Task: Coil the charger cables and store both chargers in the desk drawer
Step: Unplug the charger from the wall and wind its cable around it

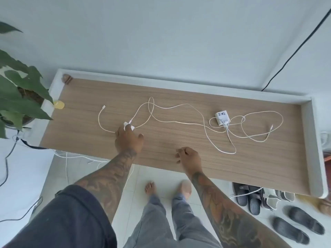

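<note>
At centre frame the left hand closes its fingers over a white charger on the wooden bench, its cable sprawling rightward. The right hand hovers loosely curled, empty. A second charger lies at right.

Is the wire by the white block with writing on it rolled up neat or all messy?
Messy. The right charger's cable sprawls in loose, crossing loops over the desk, not coiled. Neither hand touches it.
</note>
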